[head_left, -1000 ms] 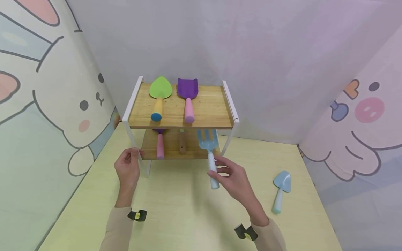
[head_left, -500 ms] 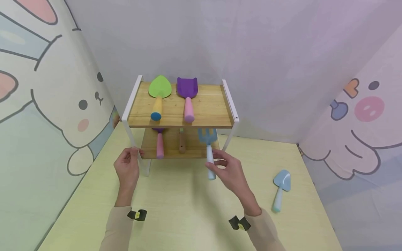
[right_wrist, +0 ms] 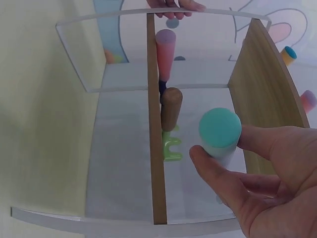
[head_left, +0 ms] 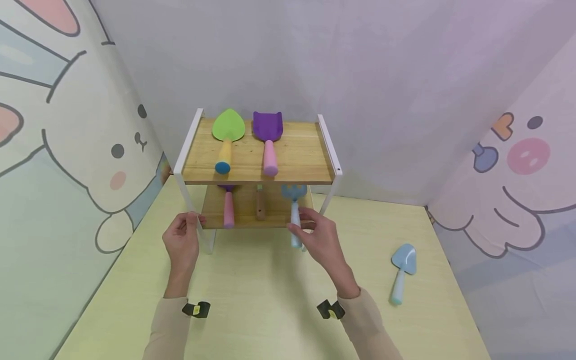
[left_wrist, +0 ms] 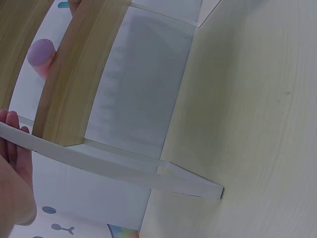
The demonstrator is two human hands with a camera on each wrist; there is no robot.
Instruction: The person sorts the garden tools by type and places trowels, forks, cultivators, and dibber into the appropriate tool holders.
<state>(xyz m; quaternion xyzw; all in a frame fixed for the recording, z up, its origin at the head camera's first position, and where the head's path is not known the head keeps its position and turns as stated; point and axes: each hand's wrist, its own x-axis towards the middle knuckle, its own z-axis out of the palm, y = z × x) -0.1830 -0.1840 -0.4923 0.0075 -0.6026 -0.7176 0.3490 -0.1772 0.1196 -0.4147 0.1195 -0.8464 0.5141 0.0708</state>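
Note:
In my right hand (head_left: 320,239) is a light blue hand fork (head_left: 295,212), pinched by its handle between thumb and fingers. Its tines point away from me, between the two boards of a small two-tier shelf (head_left: 306,160), above the lower board (head_left: 274,220). The handle's turquoise end (right_wrist: 220,128) faces the right wrist camera. My left hand (head_left: 182,242) grips the shelf's white left front leg (left_wrist: 99,166) beside the lower board. On that board lie a pink-handled tool (head_left: 229,210) and a brown-handled green fork (right_wrist: 172,144); the top board hides their far ends in the head view.
A green trowel (head_left: 228,127) with a yellow handle and a purple scoop (head_left: 268,127) with a pink handle lie on the top board. A light blue trowel (head_left: 404,265) lies on the table (head_left: 252,305) at the right. Printed cloth walls (head_left: 382,100) stand behind and at both sides.
My right hand has moved forward and slightly left, carrying the fork further in over the lower board. The left hand stays at the shelf leg.

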